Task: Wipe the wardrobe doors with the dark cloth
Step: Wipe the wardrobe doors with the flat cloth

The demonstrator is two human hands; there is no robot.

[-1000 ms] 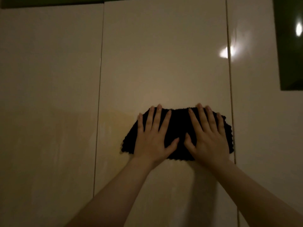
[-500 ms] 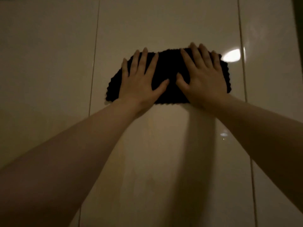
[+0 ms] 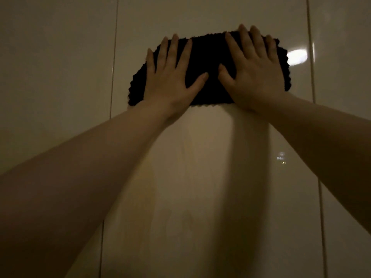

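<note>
Since the previous frame, both hands and the dark cloth [image 3: 208,63] sit slightly higher and further right on the middle wardrobe door [image 3: 200,177]; the cloth's right edge now nearly reaches the bright glare spot [image 3: 296,57]. Left hand [image 3: 170,77]: flat, palm down, fingers spread, pressing the cloth's left half, not curled round it. Right hand [image 3: 255,73]: same flat pose on the right half, fingertips at the cloth's top edge. Thumbs point toward each other, apart. Both forearms extend up from the near edge, bare. Cloth: black, knobbly weave, roughly rectangular, scalloped edges. Door: glossy cream panel, narrow vertical seams either side; faint streaks below the cloth, possibly moisture, light too dim to confirm.
</note>
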